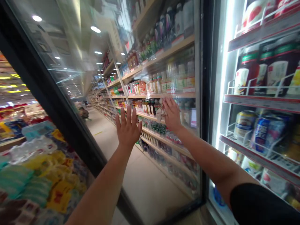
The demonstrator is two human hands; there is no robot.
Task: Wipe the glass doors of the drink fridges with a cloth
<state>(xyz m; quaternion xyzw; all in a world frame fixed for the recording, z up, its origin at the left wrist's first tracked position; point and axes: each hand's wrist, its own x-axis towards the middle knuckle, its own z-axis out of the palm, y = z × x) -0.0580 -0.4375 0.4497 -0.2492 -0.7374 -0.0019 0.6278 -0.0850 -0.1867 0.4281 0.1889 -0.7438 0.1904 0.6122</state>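
Note:
I face the open glass door (pixel 150 187) of a lit drinks fridge. My left hand (pixel 127 128) lies flat on the glass, open, fingers spread and pointing up. Higher and to the right, my right hand (pixel 172 114) also rests against the glass. A pale crumpled cloth (pixel 160 110) is pinned at its thumb side; how it is gripped is not clear. Shop shelves with bottles show in or through the pane.
The door's black frame (pixel 58 106) runs diagonally at the left. Right of the door, fridge shelves (pixel 260 101) hold dark bottles (pixel 276 68) and cans (pixel 245 123). Packaged goods (pixel 35 168) are piled at the lower left. An aisle floor shows beyond the glass.

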